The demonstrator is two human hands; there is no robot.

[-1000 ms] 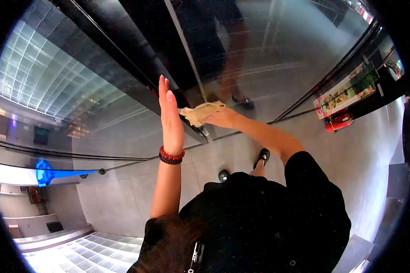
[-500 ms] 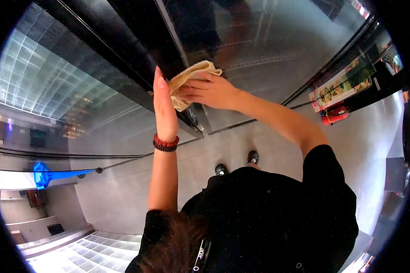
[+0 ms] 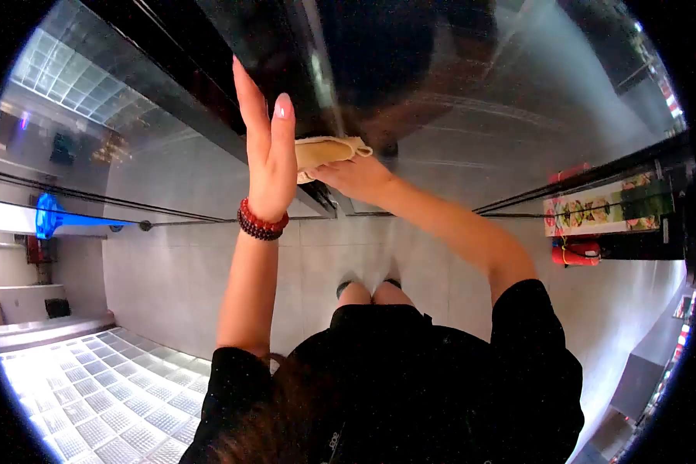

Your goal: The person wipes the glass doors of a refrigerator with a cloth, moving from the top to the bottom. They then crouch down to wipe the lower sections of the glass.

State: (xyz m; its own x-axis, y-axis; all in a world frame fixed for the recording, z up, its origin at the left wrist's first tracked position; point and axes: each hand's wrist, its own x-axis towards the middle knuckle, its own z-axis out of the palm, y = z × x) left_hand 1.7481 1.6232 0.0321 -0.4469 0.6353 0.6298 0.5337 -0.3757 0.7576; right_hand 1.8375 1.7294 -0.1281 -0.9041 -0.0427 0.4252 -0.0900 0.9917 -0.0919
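My left hand [image 3: 267, 151] is raised with its thumb and fingers apart, its side toward the dark door frame [image 3: 201, 100]; it holds nothing. A red and dark bead bracelet [image 3: 261, 222] circles that wrist. Just right of it, my right hand [image 3: 352, 178] holds a folded tan cloth [image 3: 329, 151] near the edge of the dark glossy panel [image 3: 441, 100]. The cloth's far left end is hidden behind my left hand. Part of the right fingers lies under the cloth's lower edge.
A blue object [image 3: 48, 216] stands at the far left, seen beyond the glass. At the right are a floral picture panel [image 3: 607, 207] and a red cylinder [image 3: 576, 254]. Grey floor tiles [image 3: 317, 267] lie below, with black cables [image 3: 170, 209] crossing at the left.
The view has shifted and turned. My right hand has moved lower against the panel, and the cloth is now seen more edge-on. My left thumb and fingers are spread wider.
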